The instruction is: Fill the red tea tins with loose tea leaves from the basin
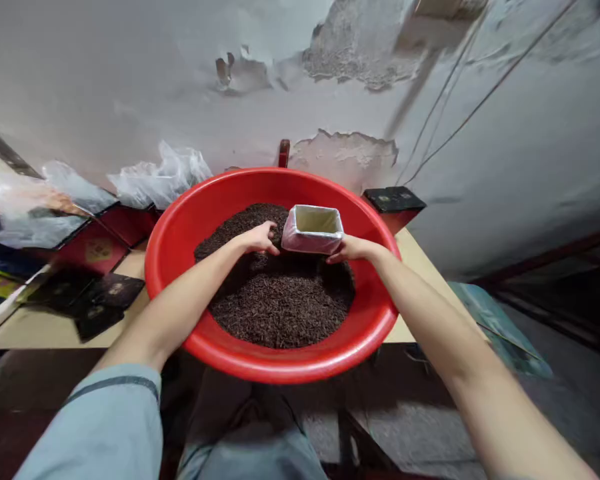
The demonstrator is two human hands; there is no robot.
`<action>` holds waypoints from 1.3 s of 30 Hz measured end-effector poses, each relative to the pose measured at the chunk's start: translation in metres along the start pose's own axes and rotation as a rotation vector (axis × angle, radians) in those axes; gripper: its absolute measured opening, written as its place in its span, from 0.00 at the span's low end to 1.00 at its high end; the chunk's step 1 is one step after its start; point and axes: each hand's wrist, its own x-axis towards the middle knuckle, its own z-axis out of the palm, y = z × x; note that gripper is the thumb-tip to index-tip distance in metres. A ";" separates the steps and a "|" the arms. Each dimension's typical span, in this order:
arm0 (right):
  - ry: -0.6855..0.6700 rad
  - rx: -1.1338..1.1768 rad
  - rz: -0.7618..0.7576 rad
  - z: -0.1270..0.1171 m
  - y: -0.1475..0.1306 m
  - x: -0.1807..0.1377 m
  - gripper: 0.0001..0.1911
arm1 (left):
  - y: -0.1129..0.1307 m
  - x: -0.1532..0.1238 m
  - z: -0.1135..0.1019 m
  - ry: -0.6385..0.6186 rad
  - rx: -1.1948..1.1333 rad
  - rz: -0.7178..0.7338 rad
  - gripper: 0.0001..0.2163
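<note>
A big red plastic basin (pixel 180 227) sits on the table edge in front of me, half full of dark loose tea leaves (pixel 280 300). On the leaves stands a small square box lined with a silvery bag (pixel 314 230), its mouth open and empty. My right hand (pixel 349 249) grips the box's right lower side. My left hand (pixel 259 239) is curled over the leaves right beside the box's left side, fingers bent as if scooping.
Clear plastic bags (pixel 160 177) lie at the back left. Red and dark flat boxes (pixel 100 293) cover the left of the wooden table (pixel 425 267). A dark box (pixel 394 199) stands behind the basin at right. A peeling wall rises close behind.
</note>
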 end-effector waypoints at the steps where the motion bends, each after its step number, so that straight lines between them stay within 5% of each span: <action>1: 0.003 -0.007 -0.026 0.000 -0.004 0.002 0.56 | 0.004 0.001 0.004 0.008 0.006 0.104 0.62; 6: 0.203 -0.083 -0.102 -0.002 -0.030 0.005 0.53 | 0.023 0.000 0.004 0.081 0.082 0.364 0.53; 10: 0.435 -0.071 -0.140 0.003 -0.074 0.006 0.58 | 0.039 -0.025 -0.033 0.073 0.080 0.463 0.48; 13: 0.489 0.047 -0.198 0.025 -0.122 0.013 0.59 | 0.047 -0.060 -0.069 0.075 0.111 0.504 0.36; 19: 0.393 0.253 -0.095 0.121 -0.196 0.034 0.60 | 0.015 -0.136 -0.121 0.031 0.302 0.271 0.26; 22: 0.284 0.312 -0.123 0.170 -0.205 0.042 0.58 | -0.013 -0.155 -0.128 -0.015 0.463 0.104 0.23; 25: 0.224 0.256 -0.159 0.195 -0.206 0.046 0.51 | -0.025 -0.162 -0.126 0.018 0.806 0.005 0.25; 29: 0.071 0.105 0.009 0.196 -0.218 0.043 0.30 | -0.014 -0.169 -0.124 0.240 1.278 -0.082 0.31; 32: -0.010 -0.027 0.081 0.191 -0.231 0.042 0.21 | -0.001 -0.174 -0.127 0.245 1.265 -0.145 0.34; 36: -0.100 -0.328 -0.038 0.170 -0.227 0.041 0.26 | 0.008 -0.187 -0.115 0.356 1.320 -0.090 0.28; 39: -0.164 -0.617 -0.090 0.141 -0.204 0.027 0.38 | 0.017 -0.204 -0.082 0.479 1.407 0.077 0.23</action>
